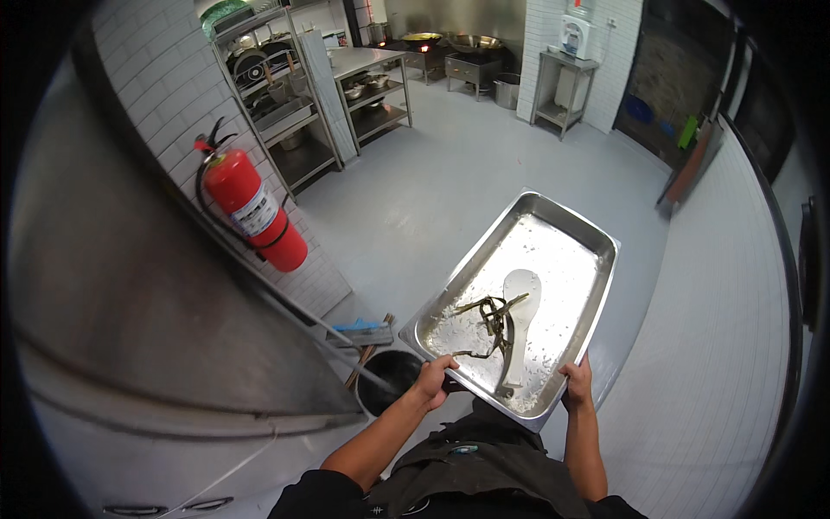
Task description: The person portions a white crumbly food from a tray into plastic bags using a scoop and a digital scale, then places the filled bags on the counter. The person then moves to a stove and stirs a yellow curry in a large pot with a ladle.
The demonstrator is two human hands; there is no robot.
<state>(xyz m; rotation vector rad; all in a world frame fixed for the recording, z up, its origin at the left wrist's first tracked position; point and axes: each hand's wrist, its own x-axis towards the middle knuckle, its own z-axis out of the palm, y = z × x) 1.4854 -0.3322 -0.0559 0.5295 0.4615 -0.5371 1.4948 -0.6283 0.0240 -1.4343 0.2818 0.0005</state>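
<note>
A rectangular stainless steel pan (570,305) is held out before my waist, tilted in the view. My left hand (433,383) grips its near left rim, thumb on top. My right hand (576,381) grips the rim at the near right side. Both hands' other fingers are largely hidden beneath the pan. Inside lie a white rice paddle (524,311), dark, wilted leaf strips (496,318) partly over and beside it, and scattered white rice grains (447,319) stuck to the bottom.
A red fire extinguisher (256,204) hangs on the tiled wall at left. Beside my left arm are a black bucket (386,383) and a steel cabinet (162,292). Steel shelves (311,165), lit stoves (425,58) and a water dispenser (576,36) stand farther off. A white wall runs along the right.
</note>
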